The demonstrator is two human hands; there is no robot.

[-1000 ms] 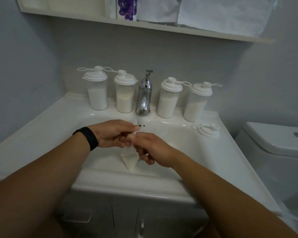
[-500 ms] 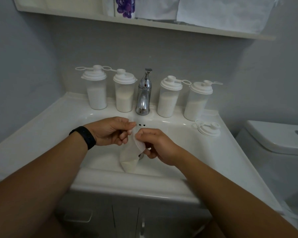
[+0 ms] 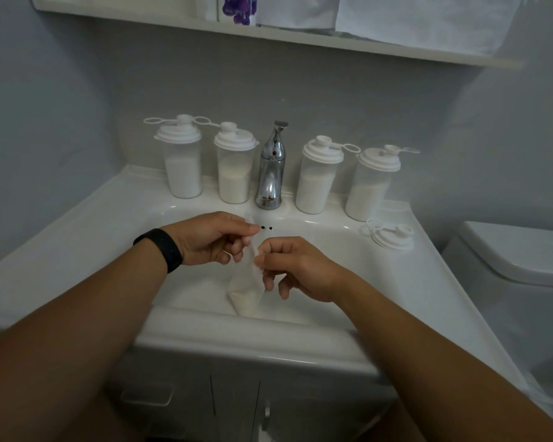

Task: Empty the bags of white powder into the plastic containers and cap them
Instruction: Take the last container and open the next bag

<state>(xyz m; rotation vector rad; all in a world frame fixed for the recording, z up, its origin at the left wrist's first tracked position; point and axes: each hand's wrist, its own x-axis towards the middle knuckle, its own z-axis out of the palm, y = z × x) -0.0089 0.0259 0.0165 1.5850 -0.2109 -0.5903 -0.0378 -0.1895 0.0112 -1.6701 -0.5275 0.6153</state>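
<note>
Grey walls close in a small bathroom, with a white shelf [image 3: 300, 36] overhead carrying pale bags and something with a purple print. Below it a white counter [image 3: 87, 237] with a moulded sink [image 3: 326, 250] runs wall to wall, and a chrome tap [image 3: 270, 173] stands at the back centre. Four clear containers hold white powder and wear white caps: two left of the tap [image 3: 182, 164] [image 3: 235, 169], two right of it [image 3: 320, 177] [image 3: 372, 186]. A loose cap [image 3: 390, 236] lies on the counter in front of the rightmost container. Over the basin both hands hold a small bag [image 3: 246, 291] of powder, its weight hanging down near the front rim of the sink. The left hand [image 3: 211, 239], with a black band [image 3: 163, 250] on its wrist, pinches the bag's top edge between thumb and fingers; the right hand [image 3: 297, 266] pinches the same edge just beside it, its other fingers curled loosely. A white toilet cistern [image 3: 511, 260] sits at the right, and grey cabinet doors [image 3: 237, 406] show under the counter.
</note>
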